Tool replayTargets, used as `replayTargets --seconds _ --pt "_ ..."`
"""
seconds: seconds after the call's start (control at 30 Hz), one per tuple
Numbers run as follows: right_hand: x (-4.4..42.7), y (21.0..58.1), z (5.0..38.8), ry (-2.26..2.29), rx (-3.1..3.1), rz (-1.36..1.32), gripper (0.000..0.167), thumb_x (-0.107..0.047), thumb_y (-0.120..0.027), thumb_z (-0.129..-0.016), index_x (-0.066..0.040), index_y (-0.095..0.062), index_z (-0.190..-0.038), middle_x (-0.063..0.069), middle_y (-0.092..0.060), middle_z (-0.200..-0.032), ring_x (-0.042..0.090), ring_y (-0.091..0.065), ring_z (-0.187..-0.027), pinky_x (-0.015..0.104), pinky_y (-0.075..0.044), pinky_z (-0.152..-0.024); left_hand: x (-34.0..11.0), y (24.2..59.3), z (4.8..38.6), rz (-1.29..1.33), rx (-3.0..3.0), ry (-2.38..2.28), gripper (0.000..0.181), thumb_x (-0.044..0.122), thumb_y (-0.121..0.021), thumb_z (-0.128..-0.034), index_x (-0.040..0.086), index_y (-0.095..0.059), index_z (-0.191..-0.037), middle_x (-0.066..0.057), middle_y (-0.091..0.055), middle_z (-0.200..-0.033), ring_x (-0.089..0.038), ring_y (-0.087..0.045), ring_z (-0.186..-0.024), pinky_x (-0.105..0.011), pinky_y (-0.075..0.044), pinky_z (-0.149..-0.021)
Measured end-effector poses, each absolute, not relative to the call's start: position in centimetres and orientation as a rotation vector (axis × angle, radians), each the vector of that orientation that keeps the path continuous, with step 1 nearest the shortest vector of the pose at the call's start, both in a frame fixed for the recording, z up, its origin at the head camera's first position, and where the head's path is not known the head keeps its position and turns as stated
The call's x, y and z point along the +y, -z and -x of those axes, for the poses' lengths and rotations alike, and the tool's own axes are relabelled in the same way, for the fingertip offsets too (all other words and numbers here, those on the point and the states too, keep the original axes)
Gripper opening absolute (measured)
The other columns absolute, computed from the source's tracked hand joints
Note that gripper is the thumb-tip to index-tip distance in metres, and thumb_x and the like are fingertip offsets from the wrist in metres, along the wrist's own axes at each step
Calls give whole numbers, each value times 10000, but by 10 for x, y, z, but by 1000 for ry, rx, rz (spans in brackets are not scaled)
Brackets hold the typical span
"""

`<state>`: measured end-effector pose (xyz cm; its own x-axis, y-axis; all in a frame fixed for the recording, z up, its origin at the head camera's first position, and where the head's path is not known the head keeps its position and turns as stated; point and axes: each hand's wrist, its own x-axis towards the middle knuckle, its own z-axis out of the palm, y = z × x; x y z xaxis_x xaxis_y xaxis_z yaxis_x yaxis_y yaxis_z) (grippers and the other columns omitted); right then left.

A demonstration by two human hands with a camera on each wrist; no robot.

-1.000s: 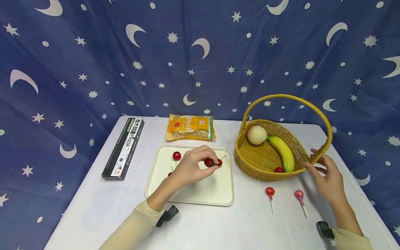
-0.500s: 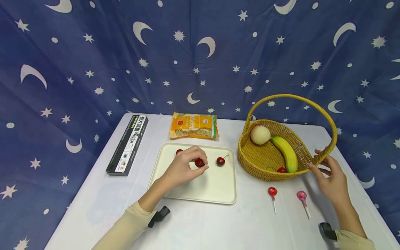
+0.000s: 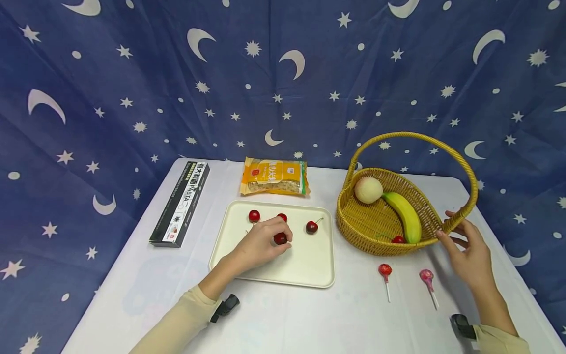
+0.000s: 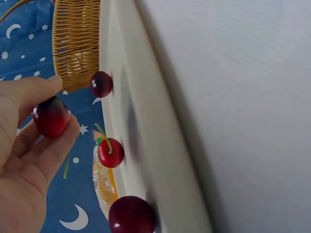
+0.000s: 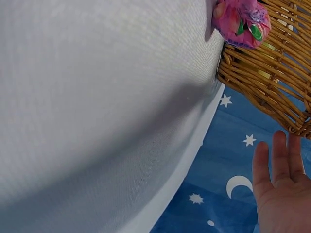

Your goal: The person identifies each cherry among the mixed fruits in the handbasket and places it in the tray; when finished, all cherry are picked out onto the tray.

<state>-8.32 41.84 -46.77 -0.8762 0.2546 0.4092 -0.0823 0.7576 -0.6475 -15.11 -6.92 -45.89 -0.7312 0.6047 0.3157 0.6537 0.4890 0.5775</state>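
My left hand pinches a dark red cherry between thumb and fingers, low over the cream tray. Near it on the tray sit a cherry at the back left, another partly behind my hand, and a stemmed one to the right. My right hand holds the wicker basket at its right end, where the handle meets the rim; the right wrist view shows several fingers against the wicker, the thumb hidden. Inside the basket lie a banana, a pale round fruit and a cherry.
Two lollipops, one red and one pink, lie in front of the basket. Behind the tray is an orange food packet. A black and white pasta box lies at the left. A starry blue cloth hangs behind the table.
My left hand has moved left, away from the right-hand cherry, and lowered slightly, still pinching its cherry. The right hand stays on the basket. The head view has shifted a little.
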Motion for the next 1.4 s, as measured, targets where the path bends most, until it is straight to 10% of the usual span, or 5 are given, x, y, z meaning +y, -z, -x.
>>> replayTargets --seconds 0.53,1.4 --pt "419 468 83 -943 -2508 180 568 -199 -705 -1039 -170 -514 -1574 160 -558 -1383 -276 -390 -1112 -84 -357 -875 -71 473 149 1102 -2874 822 189 123 -865 -887 165 -742 -1025 27 -738 -1049 -111 -569 -900 -274 -513 -788" --pt "418 470 83 -953 -2473 164 579 -131 -722 -1021 -154 -527 -1565 146 -572 -1391 -260 -417 -1119 -75 -366 -889 -70 464 143 1092 -2775 644 206 190 -885 -871 191 -756 -1031 37 -710 -1067 -83 -571 -851 -210 -499 -689"
